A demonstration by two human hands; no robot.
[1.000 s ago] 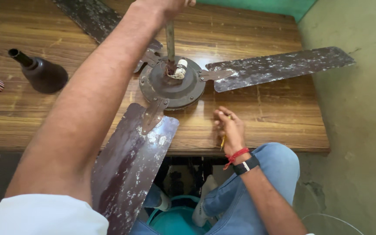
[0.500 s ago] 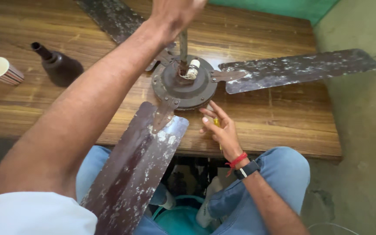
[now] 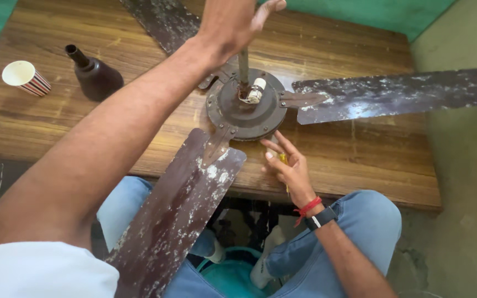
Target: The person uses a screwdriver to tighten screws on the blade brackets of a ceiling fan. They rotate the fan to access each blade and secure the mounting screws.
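An old ceiling fan (image 3: pixel 247 107) lies on the wooden counter (image 3: pixel 360 154), its round motor housing facing up near the counter's front edge. The housing is dark brown and dull, with a thin metal rod (image 3: pixel 243 66) standing upright from its middle and a small white cylinder (image 3: pixel 256 91) lying against the rod's base. Three long blades spread from the housing on metal brackets. All are dark maroon, heavily flecked with pale patches where the finish has worn or dirt has settled. One blade (image 3: pixel 178 215) reaches out past the counter's front edge and over the person's lap; one (image 3: pixel 398 96) stretches to the right, beyond the counter's side; the third (image 3: pixel 161 22) runs away toward the far left.

The left hand (image 3: pixel 233 22) is raised above the rod's top, its fingers loosely spread and closed on nothing that shows. The right hand (image 3: pixel 288 165) rests at the counter's front edge, just beside the housing's lower right rim. Its fingers are half curled around a slim yellow-handled tool (image 3: pixel 284 161), mostly hidden, while two fingertips point at the housing. A red thread and a dark band circle that wrist.

Well left of the fan stand a dark brown bottle-shaped piece (image 3: pixel 94 74) and a striped paper cup (image 3: pixel 26 77).
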